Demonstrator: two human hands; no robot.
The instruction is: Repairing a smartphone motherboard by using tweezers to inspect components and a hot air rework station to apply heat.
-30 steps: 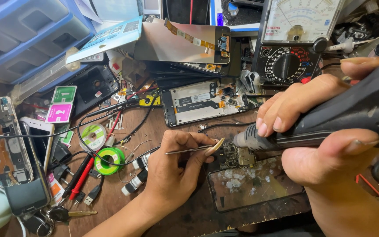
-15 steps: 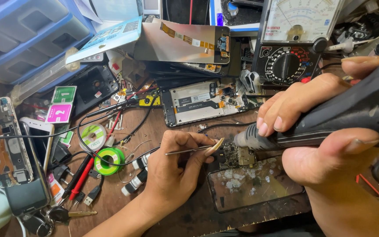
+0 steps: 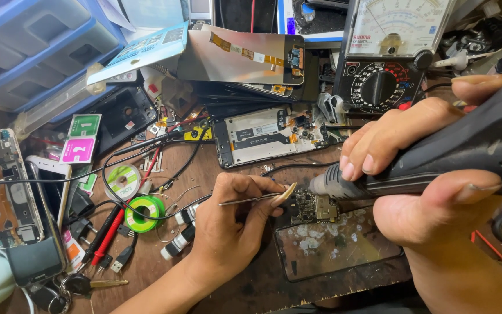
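My right hand [image 3: 419, 174] grips a black hot-air gun [image 3: 437, 157], its metal nozzle pointed left and down at a small circuit board [image 3: 315, 206]. The board rests at the upper left edge of a stained glass plate [image 3: 338, 247] on the wooden bench. My left hand [image 3: 233, 224] pinches thin metal tweezers [image 3: 251, 200] whose tips reach the board's left side.
An opened phone frame [image 3: 268, 136] lies behind the board, a display panel [image 3: 242, 58] above it. An analog multimeter [image 3: 390, 52] stands at the back right. Green solder wick rolls [image 3: 143, 212], red probes [image 3: 111, 229], cables, more phones [image 3: 7, 186] and blue bins [image 3: 30, 46] crowd the left.
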